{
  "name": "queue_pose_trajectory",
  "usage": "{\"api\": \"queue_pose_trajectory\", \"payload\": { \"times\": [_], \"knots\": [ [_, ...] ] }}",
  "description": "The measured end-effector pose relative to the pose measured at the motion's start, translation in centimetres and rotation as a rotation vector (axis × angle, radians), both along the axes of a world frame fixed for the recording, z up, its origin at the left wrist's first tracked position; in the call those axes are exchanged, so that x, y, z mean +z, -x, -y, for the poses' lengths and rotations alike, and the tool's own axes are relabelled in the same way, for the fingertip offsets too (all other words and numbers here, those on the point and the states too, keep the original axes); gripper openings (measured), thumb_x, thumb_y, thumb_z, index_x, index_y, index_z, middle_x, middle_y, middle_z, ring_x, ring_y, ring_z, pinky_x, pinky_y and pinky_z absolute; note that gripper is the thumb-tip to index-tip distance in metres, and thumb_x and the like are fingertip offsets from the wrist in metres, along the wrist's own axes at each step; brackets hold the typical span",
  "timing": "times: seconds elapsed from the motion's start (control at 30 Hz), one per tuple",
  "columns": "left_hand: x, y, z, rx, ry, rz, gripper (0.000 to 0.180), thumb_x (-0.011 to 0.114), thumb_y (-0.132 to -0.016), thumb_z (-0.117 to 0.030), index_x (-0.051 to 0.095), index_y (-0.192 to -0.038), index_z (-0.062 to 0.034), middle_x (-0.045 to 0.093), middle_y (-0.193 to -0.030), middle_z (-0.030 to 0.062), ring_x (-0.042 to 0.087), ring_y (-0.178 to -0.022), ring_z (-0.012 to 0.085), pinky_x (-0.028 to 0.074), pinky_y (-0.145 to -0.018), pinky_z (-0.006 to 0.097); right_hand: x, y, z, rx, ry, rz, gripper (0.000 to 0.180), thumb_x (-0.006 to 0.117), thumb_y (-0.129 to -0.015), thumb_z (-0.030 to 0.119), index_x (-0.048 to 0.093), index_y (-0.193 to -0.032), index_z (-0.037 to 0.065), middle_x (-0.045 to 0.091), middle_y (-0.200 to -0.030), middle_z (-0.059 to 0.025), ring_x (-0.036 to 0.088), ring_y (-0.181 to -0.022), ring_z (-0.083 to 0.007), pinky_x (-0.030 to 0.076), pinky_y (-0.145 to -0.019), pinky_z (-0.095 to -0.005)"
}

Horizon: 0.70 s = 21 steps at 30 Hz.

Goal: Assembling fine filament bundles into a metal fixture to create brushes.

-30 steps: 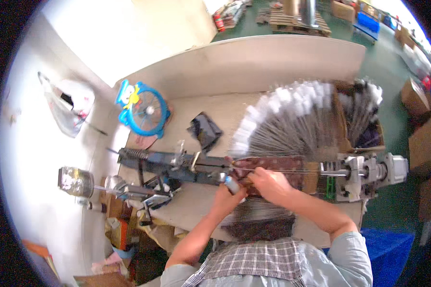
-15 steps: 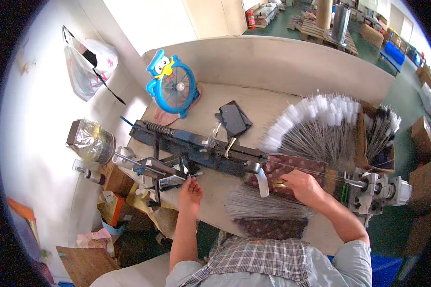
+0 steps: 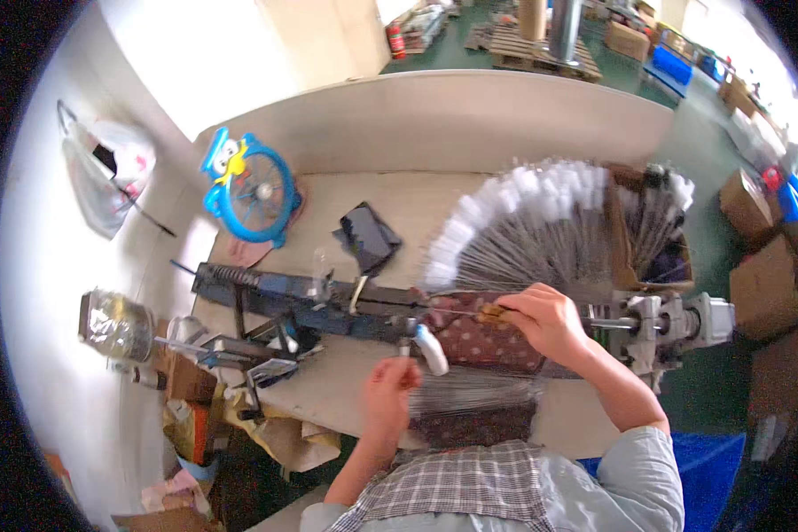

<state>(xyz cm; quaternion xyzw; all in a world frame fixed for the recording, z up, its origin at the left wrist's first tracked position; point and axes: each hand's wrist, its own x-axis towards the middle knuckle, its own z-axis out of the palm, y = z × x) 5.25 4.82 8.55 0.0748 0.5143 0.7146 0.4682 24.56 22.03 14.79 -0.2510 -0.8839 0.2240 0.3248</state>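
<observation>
My right hand [image 3: 545,324] pinches a small brass-coloured piece [image 3: 492,313] above the dark red dotted cloth [image 3: 479,341]. From that piece a thin wire runs left toward the long dark metal machine [image 3: 328,310]. Just left of a white-handled lever [image 3: 430,350] on the machine's right end is my left hand [image 3: 390,386]. Its fingers are curled together and blurred, so whatever they hold cannot be made out. A bundle of thin wires [image 3: 474,395] lies in front of me on more dotted cloth.
White-tipped wire brushes [image 3: 523,222] fan out at the back, beside a cardboard box [image 3: 625,235] of more brushes. A motor-like unit [image 3: 674,324] stands right. A blue duck-shaped wheel [image 3: 253,191], a dark flat pad [image 3: 368,239] and a metal tray stand [image 3: 248,350] sit left.
My left hand has moved right, from the small tray to beside the white-handled lever. My right hand has raised the brass-coloured piece slightly away from me. The whole view has shifted.
</observation>
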Motion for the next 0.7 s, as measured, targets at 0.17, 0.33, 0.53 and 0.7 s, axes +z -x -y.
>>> {"api": "queue_pose_trajectory", "payload": {
  "times": [0.17,0.33,0.53,0.7],
  "knots": [
    [1.1,-5.2,-6.3,-0.217,-0.086,-0.090,0.014,0.057,-0.089,-0.015,0.061,-0.090,-0.0009,0.062,-0.079,0.0052,0.056,-0.066,0.0103,0.045,-0.062,0.023,-0.6,-1.0,-0.5,0.015,0.198,-0.046,0.020,0.067,-0.074,0.011,0.066,-0.092,0.003,0.064,-0.077,-0.0119,0.061,-0.073,-0.0277,0.049,-0.068,-0.0353],
    [-0.5,-6.2,-8.5,-0.288,-0.086,-0.223,0.017,0.058,-0.089,-0.019,0.061,-0.089,-0.0022,0.061,-0.077,0.0060,0.054,-0.061,0.0117,0.043,-0.056,0.024,-0.1,-1.7,-0.9,0.005,0.776,-0.118,0.022,0.066,-0.075,0.009,0.067,-0.096,0.003,0.064,-0.076,-0.0102,0.060,-0.069,-0.0220,0.048,-0.064,-0.0312],
    [0.3,-5.9,-7.6,0.005,-0.027,-0.143,0.014,0.058,-0.089,-0.017,0.061,-0.091,-0.0034,0.062,-0.078,0.0035,0.052,-0.060,0.0070,0.041,-0.055,0.020,0.2,-1.7,-1.2,0.160,0.164,-0.017,0.018,0.069,-0.072,0.011,0.067,-0.088,0.003,0.062,-0.072,-0.0088,0.059,-0.070,-0.0255,0.049,-0.065,-0.0349],
    [1.8,-5.3,-7.2,0.019,-0.041,-0.011,0.016,0.059,-0.089,-0.020,0.060,-0.092,-0.0038,0.060,-0.073,0.0026,0.052,-0.058,0.0073,0.041,-0.053,0.020,-0.1,3.1,-1.2,-0.038,-0.200,-0.029,0.011,0.061,-0.076,0.020,0.063,-0.075,0.008,0.060,-0.074,-0.0046,0.056,-0.079,-0.0241,0.046,-0.066,-0.0393]
  ]
}}
